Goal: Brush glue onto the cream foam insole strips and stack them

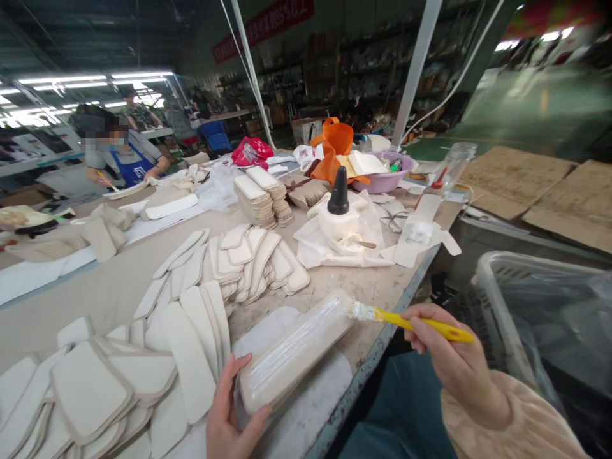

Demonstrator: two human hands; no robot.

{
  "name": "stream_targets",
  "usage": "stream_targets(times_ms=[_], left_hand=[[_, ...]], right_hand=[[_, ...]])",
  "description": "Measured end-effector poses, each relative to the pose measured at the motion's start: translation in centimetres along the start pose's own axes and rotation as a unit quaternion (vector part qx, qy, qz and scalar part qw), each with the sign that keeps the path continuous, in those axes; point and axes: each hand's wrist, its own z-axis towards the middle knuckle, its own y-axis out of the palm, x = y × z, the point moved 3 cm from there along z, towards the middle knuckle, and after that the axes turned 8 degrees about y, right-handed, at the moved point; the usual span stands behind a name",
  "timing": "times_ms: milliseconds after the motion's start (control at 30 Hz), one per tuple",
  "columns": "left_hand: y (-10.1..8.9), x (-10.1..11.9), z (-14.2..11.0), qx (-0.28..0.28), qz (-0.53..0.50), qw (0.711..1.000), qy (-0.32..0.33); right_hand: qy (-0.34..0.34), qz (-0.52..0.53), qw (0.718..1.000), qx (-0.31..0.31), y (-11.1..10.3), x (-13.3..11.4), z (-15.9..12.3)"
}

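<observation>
My right hand is closed around the yellow handle of a brush. White paste coats its bristles, which touch the far end of a stack of long, pale pads. A wet, shiny white layer covers the top pad. At the near end, my left hand grips the stack between thumb and fingers. Loose off-white pads lie heaped to the left, and more fanned-out pads lie beyond. A white pot with a black cone top stands behind the stack on crumpled white sheeting.
Neat pad stacks, an orange bag and a purple basin stand farther back. A clear jar is near the right table edge. A plastic crate sits at right. Across the table, a person in a blue apron handles pieces.
</observation>
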Motion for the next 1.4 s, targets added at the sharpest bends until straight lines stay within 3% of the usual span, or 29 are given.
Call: stream_targets(times_ms=[100,200,400,533,667,867,1033,1133,1267,1400], left_hand=[[0.2,0.7,0.0,-0.015,0.016,0.999,0.028],[0.3,1.2,0.2,-0.027,0.023,0.999,0.041],[0.3,1.4,0.3,-0.035,0.024,0.998,0.035],[0.2,1.3,0.2,-0.035,0.017,0.999,0.034],[0.2,1.4,0.4,-0.036,0.026,0.998,0.035],[0.1,1.4,0.3,-0.033,0.043,0.998,0.037],[0.0,0.5,0.0,-0.031,0.044,0.998,0.009],[-0.1,0.4,-0.2,-0.027,0.043,0.999,0.004],[-0.1,0.3,-0.3,-0.013,0.031,0.999,-0.006],[-0.1,-0.3,-0.1,-0.016,0.026,1.000,-0.009]], right_hand=[[0.016,0.056,0.998,-0.031,1.3,-0.5,-1.4],[0.045,0.072,0.991,-0.103,3.7,-0.4,-2.8],[0.022,0.020,0.967,-0.255,8.8,-1.4,-4.7],[-0.007,-0.029,0.954,-0.299,10.2,-2.9,-4.9],[-0.007,-0.060,0.967,-0.248,8.6,-2.6,-4.3],[0.061,-0.064,0.994,-0.063,3.6,-0.2,-1.4],[0.055,-0.068,0.995,0.038,0.7,-0.3,0.0],[0.040,-0.046,0.997,0.056,0.4,-0.6,0.4],[0.022,-0.020,0.999,0.027,2.0,-0.9,1.3],[0.020,-0.073,0.997,0.017,3.2,-0.9,2.0]])
